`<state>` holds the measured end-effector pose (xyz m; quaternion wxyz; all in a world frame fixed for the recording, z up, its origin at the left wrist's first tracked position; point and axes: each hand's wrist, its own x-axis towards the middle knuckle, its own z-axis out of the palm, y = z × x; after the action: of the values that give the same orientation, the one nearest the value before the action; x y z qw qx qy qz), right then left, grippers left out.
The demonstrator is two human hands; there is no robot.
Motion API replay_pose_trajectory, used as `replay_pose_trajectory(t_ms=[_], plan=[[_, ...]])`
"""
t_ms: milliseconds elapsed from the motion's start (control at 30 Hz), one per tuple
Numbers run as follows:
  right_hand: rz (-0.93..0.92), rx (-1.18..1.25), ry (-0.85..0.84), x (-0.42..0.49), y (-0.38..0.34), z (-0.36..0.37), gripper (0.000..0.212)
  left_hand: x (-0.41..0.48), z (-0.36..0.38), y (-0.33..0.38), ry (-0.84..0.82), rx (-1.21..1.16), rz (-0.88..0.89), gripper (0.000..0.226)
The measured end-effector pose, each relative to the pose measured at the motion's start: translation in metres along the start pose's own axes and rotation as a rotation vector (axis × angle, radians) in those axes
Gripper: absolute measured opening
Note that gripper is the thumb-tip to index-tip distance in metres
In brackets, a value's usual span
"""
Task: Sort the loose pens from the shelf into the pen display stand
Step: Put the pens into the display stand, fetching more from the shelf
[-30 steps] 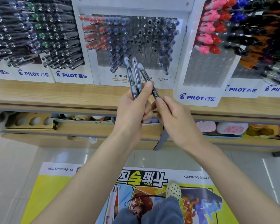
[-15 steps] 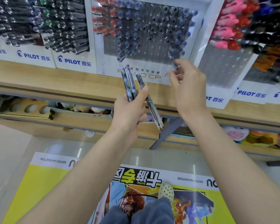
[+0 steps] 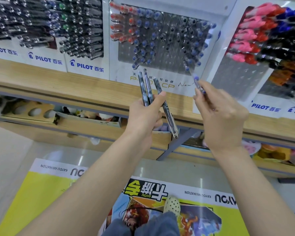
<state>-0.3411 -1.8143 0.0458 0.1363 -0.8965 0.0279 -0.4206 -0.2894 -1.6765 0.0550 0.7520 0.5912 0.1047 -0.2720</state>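
Blue-capped pen [image 3: 199, 84], motion-blurred, pinched in right hand [image 3: 223, 114].

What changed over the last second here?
The right grip moved off the three dark pens, up to the display stand, and now pinches a blue-capped pen. The left grip still holds all three.

Three dark pens [image 3: 148, 86] fanned upright — blue-capped pen [image 3: 198, 84] tilted near display stand [image 3: 121, 73] slots.
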Motion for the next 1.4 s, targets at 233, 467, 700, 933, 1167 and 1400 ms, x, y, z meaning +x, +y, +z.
replay_pose_trajectory(t_ms=[233,467,700,933,1167,1400], plan=[[-0.009,0.035,0.018,0.009,-0.002,0.009,0.018,0.002,-0.007,-0.009,0.014,-0.003,-0.003,0.018],[-0.018,-0.012,0.023,0.004,0.005,0.006,0.018,0.004,-0.010,-0.007,0.023,-0.007,-0.008,0.018],[0.146,0.070,-0.057,0.012,0.014,0.020,0.023,0.007,-0.011,-0.007,0.026,0.004,-0.012,0.017],[0.376,0.118,-0.129,0.032,0.006,0.037,0.019,0.010,-0.013,-0.004,0.017,0.005,-0.032,0.018],[0.341,0.107,-0.058,0.026,0.005,0.043,0.019,0.010,-0.015,0.004,-0.033,0.030,-0.034,0.017],[0.430,0.181,-0.018,0.033,0.007,0.045,0.015,0.011,-0.015,0.004,-0.041,0.035,-0.044,0.016]])
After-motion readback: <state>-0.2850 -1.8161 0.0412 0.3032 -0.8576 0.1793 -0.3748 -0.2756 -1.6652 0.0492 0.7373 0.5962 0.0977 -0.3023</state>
